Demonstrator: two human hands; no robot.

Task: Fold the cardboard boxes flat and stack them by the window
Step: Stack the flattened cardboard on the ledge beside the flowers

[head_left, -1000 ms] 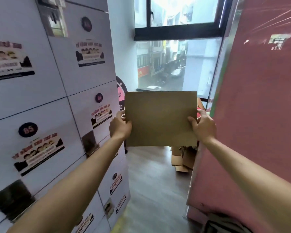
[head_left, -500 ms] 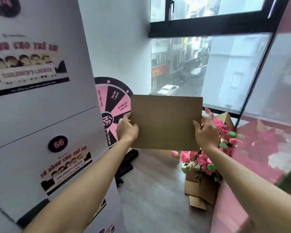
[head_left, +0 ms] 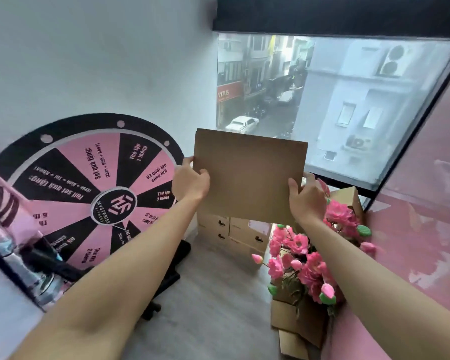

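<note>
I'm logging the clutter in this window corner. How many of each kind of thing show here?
Flattened cardboard, held by left hand and right hand: 1
Stacked closed boxes under the window: 4 visible
Open boxes holding pink flowers: 1
Prize wheels: 1
Total: 7

One head-worn view looks forward and down along both arms. It faces the window (head_left: 335, 105) at upper right, near.
</note>
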